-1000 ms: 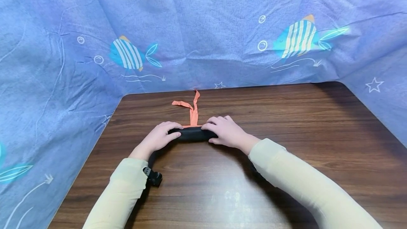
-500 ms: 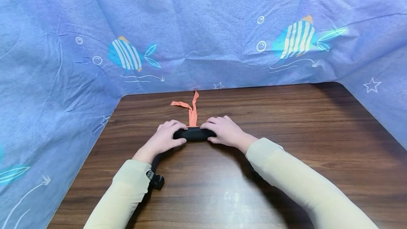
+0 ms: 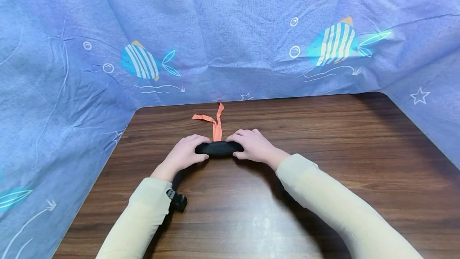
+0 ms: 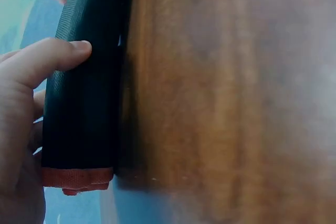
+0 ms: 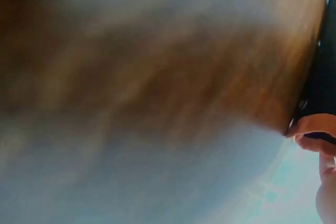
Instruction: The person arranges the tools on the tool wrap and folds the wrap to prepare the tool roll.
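A black fabric roll (image 3: 220,149) with orange trim lies crosswise on the brown wooden table. From its far side a forked orange strap (image 3: 217,130) runs towards the back edge. My left hand (image 3: 184,153) grips the roll's left end, thumb on the near side and fingers over the far side. The right hand (image 3: 253,146) holds the other end in the same way. In the left wrist view, the thumb (image 4: 58,59) presses on the black roll (image 4: 84,114), whose end shows an orange edge (image 4: 77,177). Only the roll's orange-edged end (image 5: 315,124) shows in the right wrist view, partly cut off.
The wooden table (image 3: 359,143) extends to both sides and towards me. Blue fish-print cloth (image 3: 233,31) hangs behind it and along the sides. A small black device (image 3: 179,202) is fixed at the left sleeve cuff.
My left hand has shifted a little right along the roll. The thin orange line on the roll's far edge has gone out of sight, and the roll sits slightly farther away than half a second ago.
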Available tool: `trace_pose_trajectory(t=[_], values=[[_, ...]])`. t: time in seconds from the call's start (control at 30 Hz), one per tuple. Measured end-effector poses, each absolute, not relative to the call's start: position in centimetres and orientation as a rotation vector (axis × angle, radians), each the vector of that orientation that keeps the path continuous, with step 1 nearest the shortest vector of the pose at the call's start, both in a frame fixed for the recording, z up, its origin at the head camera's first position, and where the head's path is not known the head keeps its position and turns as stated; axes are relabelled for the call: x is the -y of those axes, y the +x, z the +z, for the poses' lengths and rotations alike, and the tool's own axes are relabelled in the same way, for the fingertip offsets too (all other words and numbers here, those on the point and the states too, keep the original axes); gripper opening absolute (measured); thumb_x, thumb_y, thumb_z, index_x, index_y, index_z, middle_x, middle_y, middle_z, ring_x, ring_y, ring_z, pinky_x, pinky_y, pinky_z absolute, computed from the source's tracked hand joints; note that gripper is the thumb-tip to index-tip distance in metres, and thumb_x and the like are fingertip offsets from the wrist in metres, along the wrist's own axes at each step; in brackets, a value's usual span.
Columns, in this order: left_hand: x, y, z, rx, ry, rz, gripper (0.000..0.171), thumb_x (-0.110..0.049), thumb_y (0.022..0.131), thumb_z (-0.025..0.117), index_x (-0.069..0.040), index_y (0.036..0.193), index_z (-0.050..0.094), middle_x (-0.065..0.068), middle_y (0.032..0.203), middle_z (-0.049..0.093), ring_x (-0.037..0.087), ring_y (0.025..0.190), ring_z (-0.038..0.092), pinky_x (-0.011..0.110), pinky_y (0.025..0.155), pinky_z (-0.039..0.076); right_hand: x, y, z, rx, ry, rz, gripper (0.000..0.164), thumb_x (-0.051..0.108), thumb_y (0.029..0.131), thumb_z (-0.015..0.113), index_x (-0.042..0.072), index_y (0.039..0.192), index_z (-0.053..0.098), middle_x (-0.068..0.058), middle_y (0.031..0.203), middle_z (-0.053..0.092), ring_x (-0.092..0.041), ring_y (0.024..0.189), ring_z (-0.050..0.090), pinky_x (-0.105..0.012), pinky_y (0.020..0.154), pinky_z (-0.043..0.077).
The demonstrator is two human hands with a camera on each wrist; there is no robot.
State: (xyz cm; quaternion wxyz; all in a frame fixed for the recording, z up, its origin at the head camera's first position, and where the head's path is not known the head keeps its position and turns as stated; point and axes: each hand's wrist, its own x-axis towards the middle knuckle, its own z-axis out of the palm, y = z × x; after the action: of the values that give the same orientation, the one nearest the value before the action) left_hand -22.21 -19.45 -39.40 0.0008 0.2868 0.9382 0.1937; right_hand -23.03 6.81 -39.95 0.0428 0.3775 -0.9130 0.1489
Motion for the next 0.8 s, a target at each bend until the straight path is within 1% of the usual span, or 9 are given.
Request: trace_pose_trajectory(t=[0.13,0.37,0.47,0.57,0.67,0.8], values=[[19.49,-22.37,-39.07,-2.926,0.848,0.648,0.039,-0.028,0.081,0.071,-0.017,0.118,0.061,0.005,0.117,0.059,0.025,0.106,0.055,0.046,0.089,0.041,-7.08,-23.47,-39.74,2.846,1.141,0.587,0.043,0.033,0.084,0.067,0.021,0.125,0.058,-0.002,0.12,0.058,-0.017,0.11,0.053,-0.044,0.087,0.036],[19.6,-22.72,-38.74,-2.886,0.794,0.716,0.037,-0.03,0.081,0.071,-0.019,0.116,0.062,0.004,0.117,0.059,0.024,0.105,0.055,0.046,0.089,0.041,-7.58,-23.99,-39.17,2.916,1.145,0.743,0.04,0.032,0.086,0.065,0.021,0.124,0.059,-0.001,0.119,0.059,-0.016,0.109,0.053,-0.046,0.092,0.036],[19.64,-22.9,-38.78,-2.89,0.796,0.74,0.036,-0.031,0.082,0.071,-0.02,0.115,0.064,0.004,0.117,0.057,0.024,0.104,0.053,0.046,0.089,0.041,-7.68,-24.04,-39.01,2.947,1.119,0.787,0.04,0.033,0.088,0.063,0.022,0.125,0.058,-0.002,0.12,0.057,-0.018,0.109,0.053,-0.048,0.094,0.036],[19.7,-23.02,-38.89,-2.937,0.807,0.732,0.034,-0.032,0.082,0.071,-0.02,0.114,0.066,0.005,0.114,0.052,0.025,0.104,0.048,0.047,0.091,0.035,-7.69,-24.02,-39.01,2.953,1.076,0.789,0.04,0.035,0.089,0.062,0.023,0.126,0.058,-0.004,0.122,0.054,-0.022,0.111,0.05,-0.052,0.092,0.034],[19.74,-23.09,-38.95,-3.013,0.82,0.681,0.033,-0.033,0.082,0.071,-0.022,0.113,0.068,0.005,0.11,0.049,0.027,0.102,0.043,0.049,0.089,0.027,-7.71,-23.95,-39.07,2.925,1.037,0.742,0.039,0.036,0.089,0.062,0.023,0.126,0.059,-0.004,0.121,0.053,-0.024,0.111,0.048,-0.05,0.09,0.033],[19.71,-23.14,-38.82,-3.094,0.809,0.644,0.032,-0.034,0.084,0.07,-0.021,0.113,0.067,0.004,0.109,0.054,0.028,0.1,0.044,0.049,0.087,0.026,-7.81,-23.79,-39.08,2.861,1.04,0.668,0.038,0.033,0.089,0.063,0.023,0.125,0.06,-0.004,0.119,0.054,-0.025,0.11,0.047,-0.048,0.089,0.034]])
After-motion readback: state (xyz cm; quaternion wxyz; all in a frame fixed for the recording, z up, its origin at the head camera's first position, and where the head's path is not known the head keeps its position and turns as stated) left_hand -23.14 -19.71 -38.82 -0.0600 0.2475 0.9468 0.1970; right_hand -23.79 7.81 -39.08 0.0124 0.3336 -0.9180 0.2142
